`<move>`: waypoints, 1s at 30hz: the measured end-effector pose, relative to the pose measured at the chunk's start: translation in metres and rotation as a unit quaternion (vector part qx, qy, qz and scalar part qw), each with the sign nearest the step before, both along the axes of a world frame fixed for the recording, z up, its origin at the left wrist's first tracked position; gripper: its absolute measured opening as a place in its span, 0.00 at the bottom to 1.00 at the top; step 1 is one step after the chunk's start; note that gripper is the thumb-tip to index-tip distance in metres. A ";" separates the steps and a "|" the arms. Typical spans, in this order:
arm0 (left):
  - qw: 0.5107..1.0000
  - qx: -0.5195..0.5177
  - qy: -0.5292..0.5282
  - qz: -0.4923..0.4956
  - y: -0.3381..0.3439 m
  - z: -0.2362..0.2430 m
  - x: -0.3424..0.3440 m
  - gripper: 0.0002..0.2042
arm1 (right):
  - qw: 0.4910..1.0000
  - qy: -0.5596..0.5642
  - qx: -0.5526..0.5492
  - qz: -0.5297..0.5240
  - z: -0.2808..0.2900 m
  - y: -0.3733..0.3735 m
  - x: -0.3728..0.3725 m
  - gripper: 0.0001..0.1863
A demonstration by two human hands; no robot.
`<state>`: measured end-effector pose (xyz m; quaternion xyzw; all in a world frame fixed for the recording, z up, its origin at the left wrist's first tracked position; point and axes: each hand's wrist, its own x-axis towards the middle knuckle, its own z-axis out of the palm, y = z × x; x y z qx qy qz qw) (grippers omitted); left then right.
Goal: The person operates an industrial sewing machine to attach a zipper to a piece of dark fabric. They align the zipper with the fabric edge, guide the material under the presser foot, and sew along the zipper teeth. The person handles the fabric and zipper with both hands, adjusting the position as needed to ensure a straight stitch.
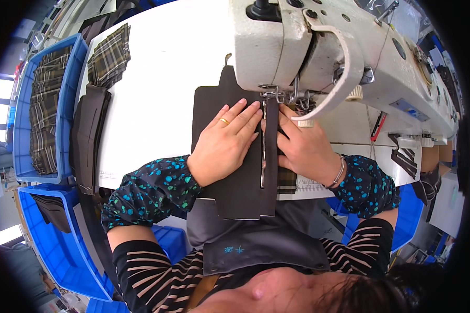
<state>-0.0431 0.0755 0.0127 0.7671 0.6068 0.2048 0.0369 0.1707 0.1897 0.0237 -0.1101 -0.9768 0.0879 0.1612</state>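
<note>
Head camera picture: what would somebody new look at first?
Probably the big white sewing machine at upper right. Below it, the left hand rests flat on a dark panel, with the right hand beside its zipper. Far left, a blue bin holds plaid cloth.

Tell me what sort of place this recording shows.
Probably a sewing workshop: a white sewing machine, a dark panel with a zipper under the hands, and a blue bin of plaid fabric pieces.

On the left, a blue plastic bin (22, 135) of plaid fabric pieces (46, 115) adjoins a second blue bin (65, 253), while a slim red tool (378, 126) lies rightward.
</note>
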 end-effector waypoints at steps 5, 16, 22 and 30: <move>1.000 0.003 0.016 0.006 0.001 0.002 0.001 0.22 | 1.000 0.001 0.007 0.000 -0.001 0.001 0.000 0.32; 0.999 0.011 0.029 0.010 0.004 0.004 0.001 0.22 | 1.000 -0.006 0.012 0.005 0.001 0.000 0.000 0.31; 0.999 0.011 0.037 0.008 0.004 0.005 0.000 0.22 | 1.000 -0.003 0.013 0.002 -0.001 0.000 0.000 0.27; 0.999 0.009 0.036 0.008 0.003 0.007 -0.001 0.23 | 0.998 0.039 0.050 -0.004 0.006 0.008 0.013 0.17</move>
